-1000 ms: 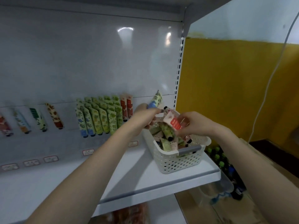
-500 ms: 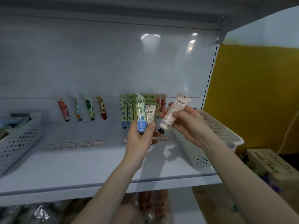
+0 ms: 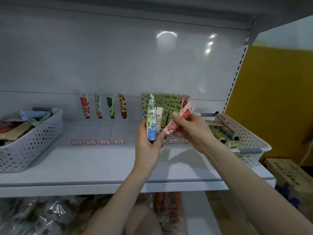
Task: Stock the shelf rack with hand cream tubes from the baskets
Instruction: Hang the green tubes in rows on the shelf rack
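Nearest, under the shelf [image 3: 101,167], lie goods in clear wrap [image 3: 42,214], too blurred to name. Two bare forearms reach up over the shelf edge, with the hands close together in front of the stocked row. The left hand [image 3: 147,150] grips a blue tube [image 3: 151,121] upright, cap down, with its thumb across the lower label; a white tube [image 3: 158,119] stands just behind it in the same grip. The right hand [image 3: 193,131] pinches a red tube [image 3: 186,113] between thumb and fingers, tilted with its cap end toward the left thumb; whether the two touch I cannot tell. To the right a white basket [image 3: 249,133] sits at the shelf's end with loose tubes [image 3: 220,133] in it; at the far left a second basket [image 3: 33,143] holds more tubes [image 3: 15,128]. Small red-edged labels [image 3: 105,141] lie in a line along the shelf. Behind them, four single tubes [image 3: 110,106] stand apart, caps down, against the back panel [image 3: 118,56]. Just to their right is a packed row of green tubes [image 3: 166,106], partly hidden by the hands, with two red ones [image 3: 184,100] at its right end. Off the rack to the right are a cardboard box [image 3: 288,172] and a yellow wall [image 3: 274,99].
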